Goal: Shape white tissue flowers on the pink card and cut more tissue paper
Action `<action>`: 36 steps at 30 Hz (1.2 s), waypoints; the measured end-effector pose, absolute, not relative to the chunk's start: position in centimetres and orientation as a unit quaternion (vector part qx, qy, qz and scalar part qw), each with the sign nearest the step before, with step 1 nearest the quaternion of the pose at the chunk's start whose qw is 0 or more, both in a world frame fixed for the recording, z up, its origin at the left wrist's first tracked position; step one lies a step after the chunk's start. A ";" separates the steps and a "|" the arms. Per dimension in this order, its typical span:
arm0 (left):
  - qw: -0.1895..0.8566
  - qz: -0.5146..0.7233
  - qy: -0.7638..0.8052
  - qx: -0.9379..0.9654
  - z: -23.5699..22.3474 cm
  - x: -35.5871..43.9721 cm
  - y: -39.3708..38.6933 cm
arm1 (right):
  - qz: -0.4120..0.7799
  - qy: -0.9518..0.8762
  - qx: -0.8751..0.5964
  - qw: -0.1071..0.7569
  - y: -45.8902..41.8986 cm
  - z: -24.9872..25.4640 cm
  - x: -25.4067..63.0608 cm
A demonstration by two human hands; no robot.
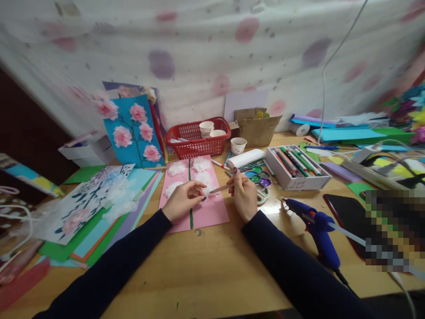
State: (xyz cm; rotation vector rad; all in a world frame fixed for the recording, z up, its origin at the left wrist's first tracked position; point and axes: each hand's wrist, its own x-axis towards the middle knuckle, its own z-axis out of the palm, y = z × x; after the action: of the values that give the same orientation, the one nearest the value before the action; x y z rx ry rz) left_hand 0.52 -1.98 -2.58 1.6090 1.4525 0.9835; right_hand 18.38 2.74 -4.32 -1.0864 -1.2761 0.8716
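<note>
A pink sheet of card (pixel 217 210) lies on the table, with a dark green painted stem (pixel 190 177) running down it. White fluffy blossoms (pixel 177 168) sit on both sides of the stem. Over the lower middle of the card, my left hand (pixel 186 197) has its fingers curled into a pinch; whatever is between them is too small to make out. My right hand (pixel 245 195), at the card's right edge, grips a slim brown pointed tool (pixel 222 188). Its tip points left, close to the left fingertips and a white blossom.
A blue glue gun (pixel 314 230) and a dark phone (pixel 343 221) lie at right. Behind are a paint palette (pixel 257 177), a marker box (pixel 299 170), a paper cup (pixel 238 145) and a red basket (pixel 195 148). Coloured papers (pixel 109 235) and a blue flower picture (pixel 129 128) occupy the left.
</note>
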 end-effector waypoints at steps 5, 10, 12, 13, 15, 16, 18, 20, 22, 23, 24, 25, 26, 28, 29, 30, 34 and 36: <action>0.250 0.338 0.565 0.710 -2.4 0.9 -1.2 | 0.372 -0.551 -0.467 0.583 2.8 -4.3 18.4; 0.191 0.302 0.566 0.742 -2.4 1.3 -0.8 | 0.374 -0.548 -0.464 0.586 2.8 -4.3 18.3; 0.183 0.295 0.568 0.746 -2.5 1.4 -0.8 | 0.363 -0.552 -0.466 0.589 2.8 -4.3 18.2; 0.176 0.292 0.569 0.748 -2.5 1.4 -0.7 | 0.353 -0.552 -0.467 0.594 2.7 -4.2 18.2; 0.162 0.285 0.569 0.754 -2.6 1.4 -0.7 | 0.323 -0.550 -0.469 0.611 2.5 -4.0 18.2; 0.156 0.283 0.567 0.757 -2.6 1.4 -0.7 | 0.303 -0.552 -0.467 0.621 2.4 -3.8 18.2; 0.147 0.279 0.565 0.763 -2.7 1.4 -0.6 | 0.261 -0.570 -0.457 0.631 2.1 -3.6 18.2; 0.139 0.279 0.562 0.766 -2.8 1.4 -0.6 | 0.227 -0.601 -0.447 0.623 1.8 -3.4 18.2; 0.137 0.281 0.562 0.766 -2.9 1.4 -0.5 | 0.207 -0.636 -0.434 0.604 1.5 -3.4 18.2; 0.137 0.283 0.561 0.766 -2.9 1.4 -0.5 | 0.202 -0.651 -0.427 0.595 1.5 -3.4 18.2; 0.139 0.284 0.560 0.765 -2.8 1.4 -0.5 | 0.199 -0.663 -0.419 0.588 1.4 -3.5 18.1; 0.140 0.285 0.559 0.766 -2.8 1.4 -0.6 | 0.197 -0.674 -0.411 0.582 1.4 -3.6 18.1; 0.142 0.286 0.558 0.766 -2.7 1.4 -0.6 | 0.194 -0.683 -0.405 0.576 1.3 -3.7 18.1; 0.145 0.285 0.557 0.767 -2.7 1.5 -0.6 | 0.189 -0.697 -0.396 0.567 1.3 -3.9 18.0; 0.145 0.284 0.557 0.767 -2.7 1.4 -0.6 | 0.189 -0.702 -0.393 0.563 1.3 -3.9 18.0; 0.144 0.283 0.558 0.767 -2.7 1.4 -0.6 | 0.188 -0.705 -0.392 0.560 1.3 -4.0 18.0; 0.138 0.273 0.559 0.770 -2.8 1.4 -0.5 | 0.178 -0.703 -0.413 0.551 1.3 -4.0 18.0; 0.132 0.267 0.564 0.770 -2.9 1.4 -0.5 | 0.172 -0.704 -0.424 0.543 1.4 -4.0 17.9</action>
State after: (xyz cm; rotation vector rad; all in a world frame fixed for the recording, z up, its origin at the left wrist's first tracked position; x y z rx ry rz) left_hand 1.37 -0.54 -2.90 2.2360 1.6360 0.7761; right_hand 17.94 1.38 -4.03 -1.0071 -1.6721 0.4077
